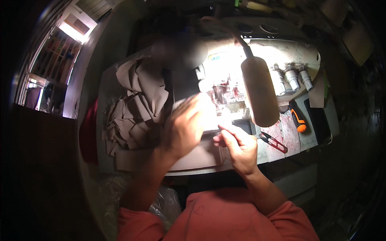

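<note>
My left hand is smeared by motion beside a bright, washed-out patch under the lamp; its fingers cannot be read. Close to it on the right, my right hand has thumb and forefinger pinched together, the other fingers curled. Glare hides whatever lies in that pinch. Just left of my left hand rises a loose heap of pale, flat cut pieces, perhaps leather or fabric. Below both hands, a wide pale flat piece lies along the table's front edge. Red-handled thread snips rest right of my right hand.
An elongated lamp overhangs the work area. To its right stand several metal cylindrical parts. An orange-and-black handled tool and a dark, flat, phone-like object lie at the right. A clear plastic bag hangs below the front edge.
</note>
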Available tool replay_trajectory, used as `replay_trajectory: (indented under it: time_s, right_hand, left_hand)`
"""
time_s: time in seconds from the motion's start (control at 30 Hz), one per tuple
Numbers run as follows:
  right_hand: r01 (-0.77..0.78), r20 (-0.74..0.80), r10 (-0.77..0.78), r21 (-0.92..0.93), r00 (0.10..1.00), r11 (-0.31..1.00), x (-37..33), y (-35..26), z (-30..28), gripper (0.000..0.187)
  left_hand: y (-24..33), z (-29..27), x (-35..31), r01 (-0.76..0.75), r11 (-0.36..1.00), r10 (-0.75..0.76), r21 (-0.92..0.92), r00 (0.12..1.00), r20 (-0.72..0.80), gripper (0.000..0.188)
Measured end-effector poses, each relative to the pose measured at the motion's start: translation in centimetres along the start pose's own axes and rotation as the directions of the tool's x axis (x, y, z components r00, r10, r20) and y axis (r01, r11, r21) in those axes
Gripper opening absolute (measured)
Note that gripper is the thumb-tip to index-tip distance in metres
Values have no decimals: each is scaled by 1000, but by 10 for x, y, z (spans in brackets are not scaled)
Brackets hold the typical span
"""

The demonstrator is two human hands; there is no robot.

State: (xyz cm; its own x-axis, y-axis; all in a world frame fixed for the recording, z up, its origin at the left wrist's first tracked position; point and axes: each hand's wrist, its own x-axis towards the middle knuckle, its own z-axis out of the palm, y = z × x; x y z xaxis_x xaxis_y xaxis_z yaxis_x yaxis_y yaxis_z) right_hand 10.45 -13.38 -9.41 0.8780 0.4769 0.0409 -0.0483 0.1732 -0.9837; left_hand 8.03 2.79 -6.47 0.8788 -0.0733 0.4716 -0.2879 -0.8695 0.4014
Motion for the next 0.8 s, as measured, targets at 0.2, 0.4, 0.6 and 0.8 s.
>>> replay_trajectory:
  time_s: [0.2, 0.4, 0.6, 0.8]
  right_hand:
    - [-47, -47, 48, 13, 998, 999, -24, 4, -21, 16]
    - [-110, 23, 122, -293, 992, 950, -25, 20, -19, 17]
    - [271, 178, -204, -622, 963, 735, -11, 48, -13, 17]
    - [348, 173, -305, -573, 936, 742, -20, 42, -7, 11]
  left_hand:
    - [-42, -3, 51, 196, 957, -266, 214, 887, 378, 20]
    - [-128, 16, 63, -24, 977, 60, 213, 985, -163, 29]
    - [-64, -32, 23, 365, 877, -459, -312, 828, -321, 24]
    - [33, 14, -84, 278, 950, -272, -140, 960, 65, 16]
